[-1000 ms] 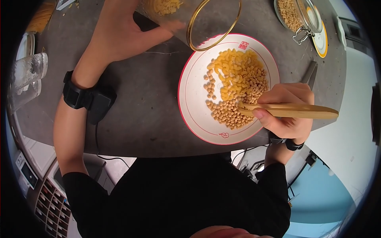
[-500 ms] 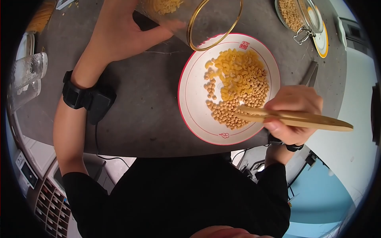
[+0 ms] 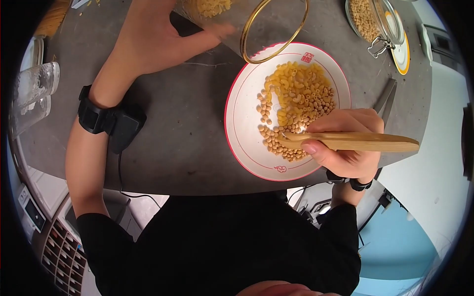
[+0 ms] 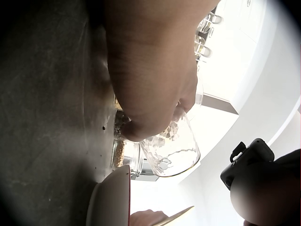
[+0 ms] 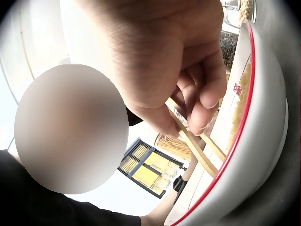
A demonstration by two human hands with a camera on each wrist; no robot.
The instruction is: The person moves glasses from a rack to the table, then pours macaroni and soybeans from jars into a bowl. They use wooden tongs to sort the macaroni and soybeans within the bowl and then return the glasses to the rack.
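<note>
So the right hand (image 3: 353, 124) had a thumb-and-fingers pinch on the pale wooden tongs (image 3: 368, 141), whose tips were down inside the white ceramic bowl with the red rim (image 3: 242, 123). Couldn't tell if the tips had caught anything. They sat among the round beige beans (image 3: 291, 154), on the bowl's near side, with the curved yellow macaroni (image 3: 296, 81) piled on its far side.

The left hand (image 3: 153, 44) was curled round the tilted clear glass jar with the gold rim (image 3: 244, 42), beyond the bowl's far-left edge.

My guess: the tongs were light and springy, best held mid-length so the 2 arms closed evenly. The beans looked hard, smooth and likely to roll; the pasta seemed light, stiff and easier to grab. The jar was probably slippery and breakable, so a wrap round its body made sense.
</note>
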